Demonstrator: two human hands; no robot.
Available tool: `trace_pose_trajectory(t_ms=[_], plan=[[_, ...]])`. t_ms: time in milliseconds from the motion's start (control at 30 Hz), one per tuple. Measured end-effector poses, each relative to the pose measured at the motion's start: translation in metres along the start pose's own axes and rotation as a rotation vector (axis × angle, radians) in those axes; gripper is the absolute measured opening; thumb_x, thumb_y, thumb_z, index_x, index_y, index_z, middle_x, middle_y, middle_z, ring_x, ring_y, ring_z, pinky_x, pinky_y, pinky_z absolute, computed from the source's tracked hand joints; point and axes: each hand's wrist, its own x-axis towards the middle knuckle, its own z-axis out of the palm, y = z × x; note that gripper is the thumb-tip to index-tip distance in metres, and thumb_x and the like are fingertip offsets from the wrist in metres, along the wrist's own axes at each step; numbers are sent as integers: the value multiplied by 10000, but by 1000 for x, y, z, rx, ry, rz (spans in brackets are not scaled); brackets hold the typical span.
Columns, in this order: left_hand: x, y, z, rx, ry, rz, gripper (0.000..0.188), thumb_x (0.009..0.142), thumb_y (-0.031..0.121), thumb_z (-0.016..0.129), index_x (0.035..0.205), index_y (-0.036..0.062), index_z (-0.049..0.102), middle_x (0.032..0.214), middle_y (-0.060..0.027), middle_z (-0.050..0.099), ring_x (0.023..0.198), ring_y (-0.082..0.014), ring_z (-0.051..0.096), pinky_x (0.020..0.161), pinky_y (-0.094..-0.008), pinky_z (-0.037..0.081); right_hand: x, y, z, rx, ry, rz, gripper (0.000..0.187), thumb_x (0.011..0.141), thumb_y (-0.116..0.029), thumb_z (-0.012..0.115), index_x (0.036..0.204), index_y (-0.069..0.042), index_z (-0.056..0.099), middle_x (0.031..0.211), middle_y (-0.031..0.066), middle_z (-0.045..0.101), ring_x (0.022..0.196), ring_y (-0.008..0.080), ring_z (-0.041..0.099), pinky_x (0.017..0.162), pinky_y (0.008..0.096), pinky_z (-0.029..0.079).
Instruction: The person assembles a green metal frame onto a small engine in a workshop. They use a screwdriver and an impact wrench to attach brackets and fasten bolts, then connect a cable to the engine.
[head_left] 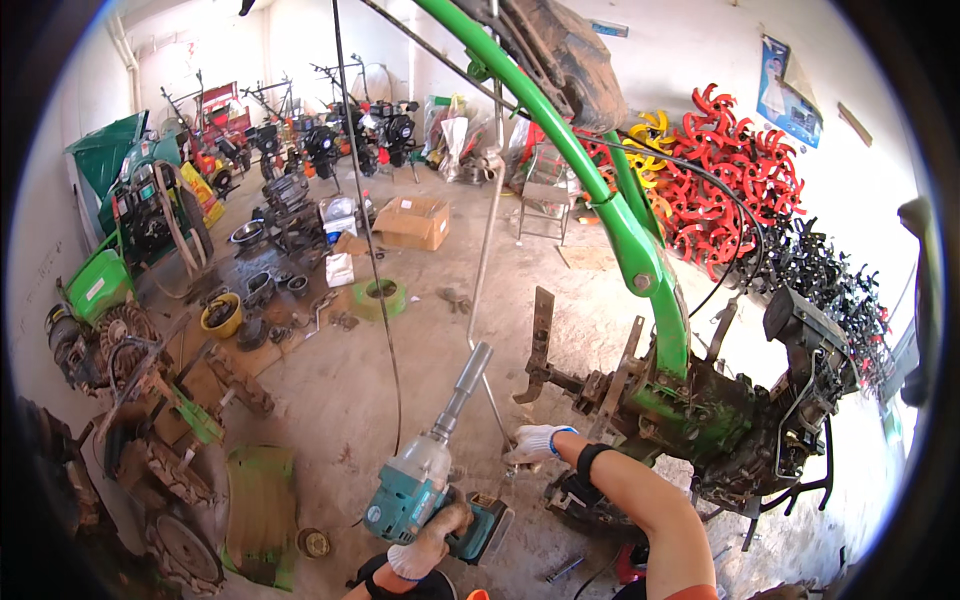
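Note:
My left hand, in a soiled work glove, is wrapped round the handle of a teal cordless impact wrench. A long silver socket on its nose points up and away. My right hand, in a white glove, reaches in beside the machine's lower left side with its fingers closed. What they hold is hidden; the low end of a thin bent metal rod comes down to them. Right of that hand stands a greasy green and black tiller machine, with a curved green handlebar frame rising from it.
Red tiller blades and black ones are heaped along the right wall. A cardboard box, a green ring and a yellow bucket stand farther back. Dismantled machine parts crowd the left. A black cable hangs ahead.

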Motion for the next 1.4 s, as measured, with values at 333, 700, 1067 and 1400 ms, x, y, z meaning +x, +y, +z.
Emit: trace_pose_trajectory(t_ms=[333, 700, 1067, 1400], plan=[[1, -24, -8, -342, 102, -119, 87, 1063, 146, 617, 1024, 68, 614, 898, -21, 585, 803, -126, 512, 770, -293, 435, 4, -22, -41, 54, 169, -22, 678, 1012, -533, 662, 1429, 1, 651, 1222, 246, 757, 1039, 325, 764, 874, 432, 620], [-1, -6, -2, -215, 61, -97, 89, 1009, 102, 729, 1052, 92, 651, 905, 4, 639, 801, -105, 576, 739, -290, 458, -92, -71, -54, 499, 391, -364, 643, 1110, -382, 652, 1599, 8, 507, 1402, 169, 713, 1145, 242, 736, 959, 361, 628], [0, -29, -6, -86, -163, -105, 355, 1004, 133, 700, 1296, -39, 592, 880, -95, 574, 765, -195, 517, 759, -352, 458, -176, -57, 18, 1545, 706, -879, 478, 1156, -370, 602, 1476, -15, 603, 1200, 78, 725, 882, 120, 703, 744, 297, 625], [-12, -31, 35, -48, -298, -455, 334, 965, 147, 656, 1256, 0, 581, 888, -43, 572, 776, -166, 517, 762, -337, 451, -226, 28, 75, 1528, 823, -902, 266, 1125, -275, 678, 1207, -22, 688, 1035, 60, 745, 809, 126, 699, 737, 309, 630]])
